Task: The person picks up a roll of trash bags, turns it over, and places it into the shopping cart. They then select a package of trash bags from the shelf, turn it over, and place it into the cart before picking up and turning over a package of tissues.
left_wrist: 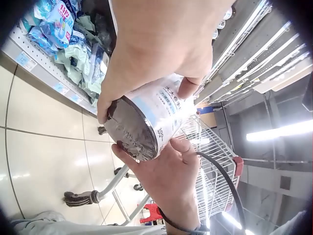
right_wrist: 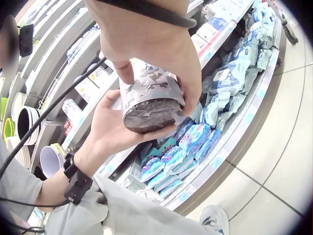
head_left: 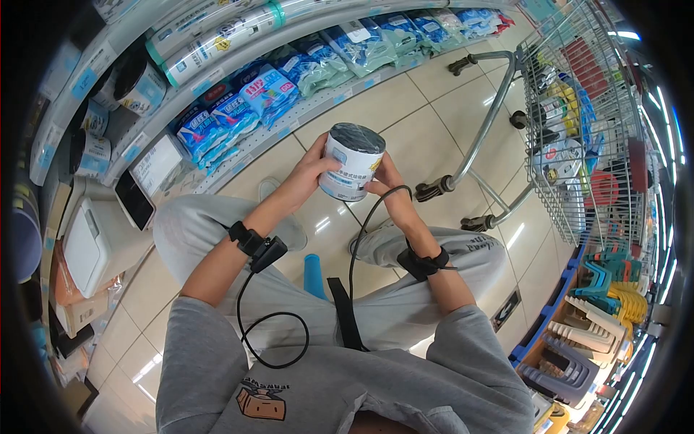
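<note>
A thick black roll of trash bags (head_left: 350,159) in a white and blue printed wrapper is held up before the person, over the floor between the knees. The left hand (head_left: 314,166) grips its left side, thumb across the label. From the other side the right hand (head_left: 390,184) holds it, thumb near the lower edge of the label. In the left wrist view the dark, film-covered end of the roll (left_wrist: 129,128) shows between both hands. The right wrist view shows the left hand's fingers (right_wrist: 154,133) running beneath the roll's dark end.
Shelves with packs in blue and green wrapping (head_left: 267,90) stand ahead and left. More rolls (head_left: 141,87) sit on the upper left shelf. A loaded wire shopping cart (head_left: 578,145) is at the right, its wheels near the right knee. Plastic stools (head_left: 578,354) stand lower right. A cable hangs from the right wrist.
</note>
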The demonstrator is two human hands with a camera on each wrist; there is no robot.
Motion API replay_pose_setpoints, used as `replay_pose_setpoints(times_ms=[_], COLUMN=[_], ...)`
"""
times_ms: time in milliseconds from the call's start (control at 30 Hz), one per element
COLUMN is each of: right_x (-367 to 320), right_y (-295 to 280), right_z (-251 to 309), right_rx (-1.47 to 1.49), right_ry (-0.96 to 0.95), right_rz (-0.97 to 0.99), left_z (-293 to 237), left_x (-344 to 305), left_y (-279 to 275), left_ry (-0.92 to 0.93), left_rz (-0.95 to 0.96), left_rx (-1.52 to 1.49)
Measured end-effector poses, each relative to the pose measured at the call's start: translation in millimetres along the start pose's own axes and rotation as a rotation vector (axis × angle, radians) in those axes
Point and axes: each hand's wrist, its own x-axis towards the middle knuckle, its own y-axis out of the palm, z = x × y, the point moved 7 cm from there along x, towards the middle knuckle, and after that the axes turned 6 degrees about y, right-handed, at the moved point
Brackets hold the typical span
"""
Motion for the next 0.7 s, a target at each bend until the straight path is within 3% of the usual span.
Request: replay_pose_setpoints(times_ms=[200, 400, 467, 600, 700], right_x=[-1, 0, 2, 3, 0], right_y=[3, 1, 0, -3, 2], right_z=[4, -6, -1, -8, -7], right_rx=[-0.033, 0.188, 0.02, 0.0, -0.025], right_ry=[-0.04, 0.114, 0.002, -0.016, -0.062], right_rz=[-0.029, 0.003, -0.001, 0.011, 0.021], left_z=[0, -2, -6, -9, -8], left_x=[0, 0, -2, -2, -4], left_y=[-2, -2, 0, 7, 7], left_ry=[-0.005, 0.023, 0.072, 0.066, -0.041], left_rz=[-0.014, -0.005, 0.027, 0.061, -0.003], left_rx=[0.01, 0.085, 0.253, 0.228, 0.121])
